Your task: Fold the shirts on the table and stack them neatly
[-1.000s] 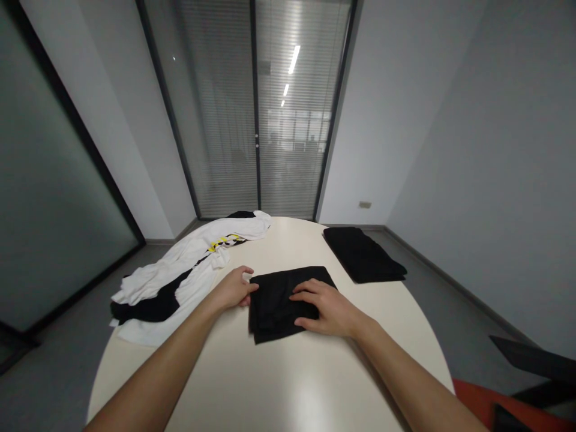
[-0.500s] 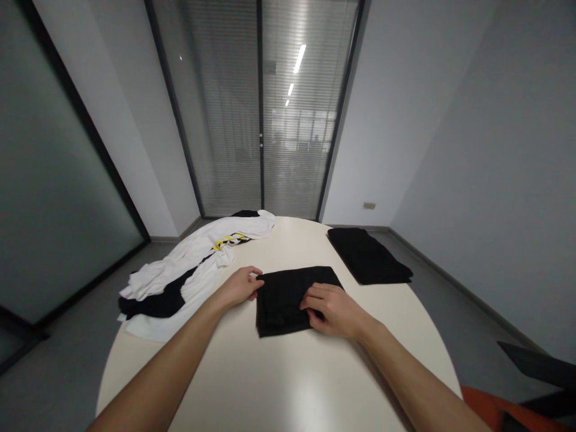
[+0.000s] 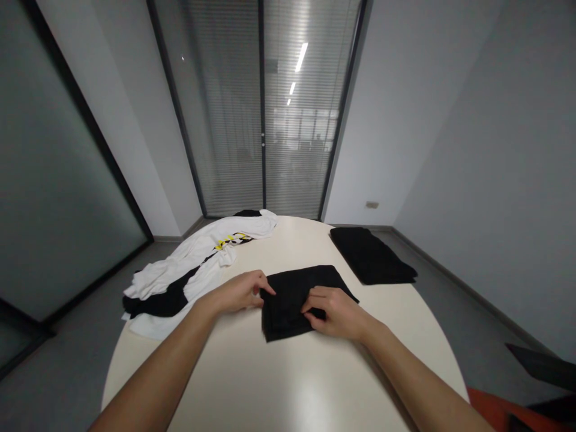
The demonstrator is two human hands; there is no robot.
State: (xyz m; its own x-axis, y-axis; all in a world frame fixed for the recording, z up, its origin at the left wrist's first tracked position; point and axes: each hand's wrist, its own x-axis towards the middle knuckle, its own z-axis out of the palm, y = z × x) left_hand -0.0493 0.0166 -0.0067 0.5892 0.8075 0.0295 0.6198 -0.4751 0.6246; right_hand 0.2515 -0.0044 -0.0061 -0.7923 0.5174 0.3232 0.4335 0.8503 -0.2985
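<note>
A folded black garment (image 3: pixel 288 309) lies flat on the table in front of me, its exact kind not shown. My left hand (image 3: pixel 245 292) grips its left edge, index finger on top and thumb at the side. Resting on the right half of the cloth, my right hand (image 3: pixel 330 312) has its fingers curled and drawn together with the thumb, pinching at the fabric. The fingertips of the right hand are partly hidden against the black cloth.
Loose white and black clothes (image 3: pixel 180 276) with a yellow print are heaped along the left side of the round white table (image 3: pixel 252 378). Another folded black garment (image 3: pixel 371 255) lies at the back right. An orange chair (image 3: pixel 499 414) stands at the lower right, beyond the table edge.
My left hand has shifted from the upper left corner further onto the left edge, its index finger now over the cloth. The right hand stays nearly in place.
</note>
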